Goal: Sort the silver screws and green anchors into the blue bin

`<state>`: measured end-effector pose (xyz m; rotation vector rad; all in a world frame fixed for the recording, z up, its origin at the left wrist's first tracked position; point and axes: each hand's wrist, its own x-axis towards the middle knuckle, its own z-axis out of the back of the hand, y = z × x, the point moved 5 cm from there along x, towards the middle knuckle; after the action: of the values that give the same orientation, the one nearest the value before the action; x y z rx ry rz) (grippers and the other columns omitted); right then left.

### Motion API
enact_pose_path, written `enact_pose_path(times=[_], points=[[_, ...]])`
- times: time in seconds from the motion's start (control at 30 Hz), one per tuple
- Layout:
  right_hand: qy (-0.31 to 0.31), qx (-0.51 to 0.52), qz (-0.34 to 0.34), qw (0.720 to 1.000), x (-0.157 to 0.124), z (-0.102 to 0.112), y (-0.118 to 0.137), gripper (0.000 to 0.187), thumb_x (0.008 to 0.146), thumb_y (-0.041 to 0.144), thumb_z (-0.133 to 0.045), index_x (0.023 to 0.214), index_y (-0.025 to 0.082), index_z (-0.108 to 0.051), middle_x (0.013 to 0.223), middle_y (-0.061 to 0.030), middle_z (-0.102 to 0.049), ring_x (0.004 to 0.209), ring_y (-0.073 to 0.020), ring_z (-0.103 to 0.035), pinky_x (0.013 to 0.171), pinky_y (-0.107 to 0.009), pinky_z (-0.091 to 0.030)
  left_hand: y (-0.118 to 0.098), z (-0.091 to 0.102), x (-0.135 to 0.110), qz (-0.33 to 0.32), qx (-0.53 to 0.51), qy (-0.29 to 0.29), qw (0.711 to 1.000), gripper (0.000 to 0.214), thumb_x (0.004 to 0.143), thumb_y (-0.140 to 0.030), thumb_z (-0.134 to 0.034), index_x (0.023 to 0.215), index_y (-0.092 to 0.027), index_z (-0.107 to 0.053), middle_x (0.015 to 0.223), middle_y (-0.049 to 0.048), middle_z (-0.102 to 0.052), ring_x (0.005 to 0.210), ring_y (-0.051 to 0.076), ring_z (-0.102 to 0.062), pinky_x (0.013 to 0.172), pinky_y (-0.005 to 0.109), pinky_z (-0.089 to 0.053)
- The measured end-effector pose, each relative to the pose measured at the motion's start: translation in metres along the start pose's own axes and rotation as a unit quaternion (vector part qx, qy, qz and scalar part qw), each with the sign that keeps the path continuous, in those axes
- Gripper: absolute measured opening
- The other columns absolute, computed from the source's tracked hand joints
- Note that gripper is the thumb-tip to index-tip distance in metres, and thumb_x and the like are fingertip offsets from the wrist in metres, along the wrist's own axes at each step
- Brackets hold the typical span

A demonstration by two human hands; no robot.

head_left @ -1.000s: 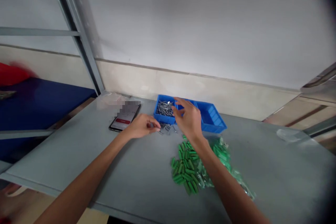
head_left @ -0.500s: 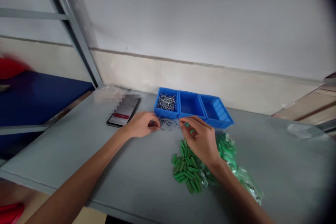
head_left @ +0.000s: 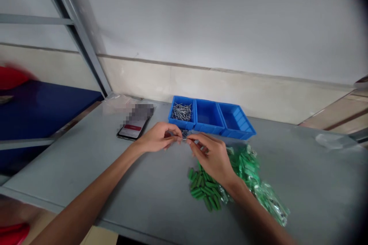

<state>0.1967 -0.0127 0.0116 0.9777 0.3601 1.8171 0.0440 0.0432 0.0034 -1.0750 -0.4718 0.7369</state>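
Observation:
My left hand pinches a small metal screw, its fingertips almost touching my right hand. That hand appears to pinch a green plastic wall plug, though its fingers hide most of it. Just below them, a few loose screws lie against a blue three-compartment bin. Only the bin's left compartment holds screws; the other two show bare blue floors. A heap of green wall plugs lies under my right wrist, beside torn green-tinted plastic bags.
A smartphone, partly blurred, lies left of my hands on the grey metal table. A clear plastic bag lies at the right. A steel shelf upright and navy surface stand at the left.
My right hand has moved left and my hands now meet just in front of the bin. The view has barely shifted.

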Motion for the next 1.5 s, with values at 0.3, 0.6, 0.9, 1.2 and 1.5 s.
enact_pose_path(times=[0.3, 0.6, 0.9, 1.2, 1.5], points=[[-0.001, 0.063, -0.039, 0.997, 0.0021, 0.0009, 0.0011, 0.011, 0.085, 0.021, -0.058, 0.087, 0.021, -0.069, 0.078, -0.0008, -0.068, 0.054, -0.0097, -0.061, 0.048, -0.020, -0.047, -0.0004, 0.0051, -0.0005, -0.008, -0.069, -0.023, 0.997, 0.017, 0.082, -0.028, -0.061, 0.088, -0.012, -0.065, 0.075, 0.0040, -0.064, 0.045, 0.004, -0.046, 0.043, 0.017, -0.037], [-0.008, 0.076, -0.043, 0.996, -0.0005, -0.0014, -0.0009, 0.011, 0.084, 0.020, -0.057, 0.086, 0.022, -0.068, 0.074, -0.0003, -0.068, 0.055, -0.0116, -0.063, 0.050, -0.023, -0.050, -0.0071, 0.0056, -0.0022, -0.015, -0.062, -0.047, 0.997, 0.017, 0.080, -0.028, -0.064, 0.089, -0.014, -0.068, 0.063, 0.0010, -0.063, 0.045, 0.005, -0.047, 0.043, 0.018, -0.038], [-0.050, 0.101, -0.046, 0.993, 0.0000, 0.0018, -0.0013, 0.008, 0.081, 0.016, -0.061, 0.084, 0.020, -0.067, 0.074, -0.0014, -0.070, 0.058, -0.0118, -0.066, 0.052, -0.021, -0.051, -0.0026, 0.0078, 0.0000, -0.009, -0.053, -0.057, 0.997, 0.021, 0.078, -0.031, -0.067, 0.086, -0.012, -0.072, 0.061, 0.0008, -0.063, 0.047, 0.006, -0.049, 0.045, 0.019, -0.037], [-0.055, 0.084, -0.036, 0.994, 0.0003, 0.0030, 0.0023, 0.011, 0.082, 0.016, -0.058, 0.084, 0.021, -0.067, 0.075, -0.0013, -0.070, 0.057, -0.0113, -0.064, 0.052, -0.022, -0.052, 0.0015, 0.0069, 0.0006, -0.008, -0.046, -0.059, 0.997, 0.023, 0.079, -0.033, -0.066, 0.089, -0.013, -0.071, 0.068, 0.0035, -0.066, 0.051, 0.008, -0.054, 0.044, 0.019, -0.037], [-0.068, 0.089, -0.028, 0.993, -0.0009, 0.0016, 0.0034, 0.013, 0.083, 0.016, -0.055, 0.085, 0.021, -0.067, 0.079, -0.0024, -0.070, 0.058, -0.0114, -0.066, 0.051, -0.022, -0.054, -0.0052, 0.0068, -0.0007, -0.026, -0.062, -0.055, 0.996, 0.023, 0.084, -0.032, -0.060, 0.093, -0.013, -0.069, 0.082, 0.0062, -0.070, 0.052, 0.007, -0.055, 0.044, 0.018, -0.038]])
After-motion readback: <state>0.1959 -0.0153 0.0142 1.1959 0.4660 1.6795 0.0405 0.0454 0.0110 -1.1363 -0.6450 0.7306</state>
